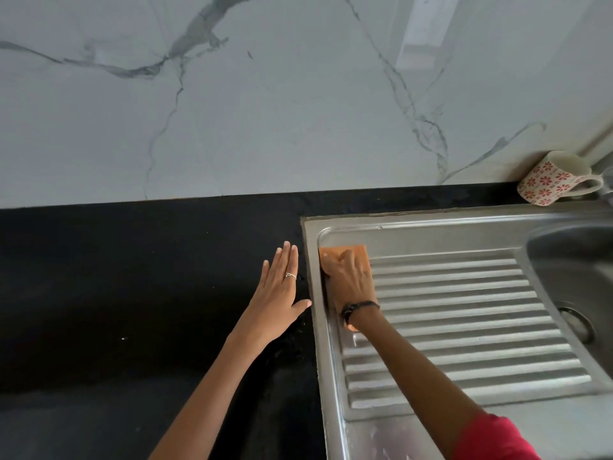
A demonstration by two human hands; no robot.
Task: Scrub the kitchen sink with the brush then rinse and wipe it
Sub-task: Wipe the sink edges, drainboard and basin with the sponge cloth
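Observation:
A steel sink (431, 224) with a ribbed drainboard (464, 327) is set into a black counter; its basin (577, 280) and drain (577, 322) lie at the right edge. An orange cloth (356, 252) lies flat on the drainboard's far left corner. My right hand (348, 280) presses down on the cloth with its fingers spread over it; most of the cloth is hidden under the hand. My left hand (278, 290) rests flat on the counter just left of the sink rim, fingers straight, a ring on one finger. No brush is in view.
The black counter (132, 310) stretches to the left of the sink. A white marble-patterned wall (298, 111) rises behind it. A white mug with red flowers (554, 180) lies tilted at the back right corner, near the sink's rear rim.

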